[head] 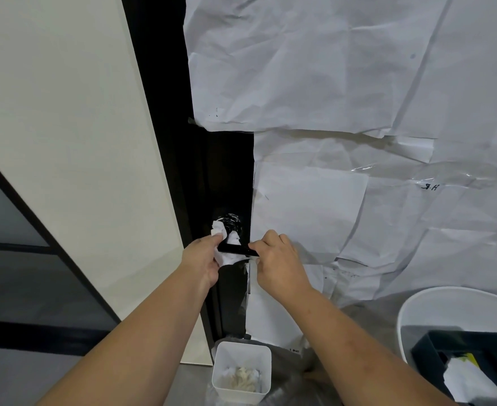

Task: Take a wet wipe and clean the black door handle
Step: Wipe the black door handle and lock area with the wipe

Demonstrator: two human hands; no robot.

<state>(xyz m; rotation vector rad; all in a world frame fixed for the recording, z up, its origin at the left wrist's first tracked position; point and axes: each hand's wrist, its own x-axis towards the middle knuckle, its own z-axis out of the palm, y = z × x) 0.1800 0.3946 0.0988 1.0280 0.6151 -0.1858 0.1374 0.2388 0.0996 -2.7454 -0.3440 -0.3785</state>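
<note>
The left hand (203, 260) was closed on a crumpled white wet wipe (226, 244), its fingers pinching the wipe against the inner end of the black door handle (238, 249), so that the tissue wrapped the lever where it met the door and bunched both above and below the bar. The right hand (278, 259) gripped the outer end of the same handle, fingers curled over the top of it and the thumb side toward the wipe; only a short dark stretch of the lever showed between the two hands. The handle stood out roughly level from a narrow black strip of door (229, 177), and just above it a round patch (232, 222) on the door carried white smears. To the right of that strip the door surface was covered with wrinkled white paper sheets (344, 83), some edges held by clear tape, with a small black mark written on one sheet. To the left ran a pale wall panel (65, 127). Below the hands, on the floor near the foot of the door, sat a small white square bin (241, 351) holding crumpled used wipes. At the lower right a round white tub (411, 312) held a dark box (429, 350) with a white pack inside it, only partly in view.
</note>
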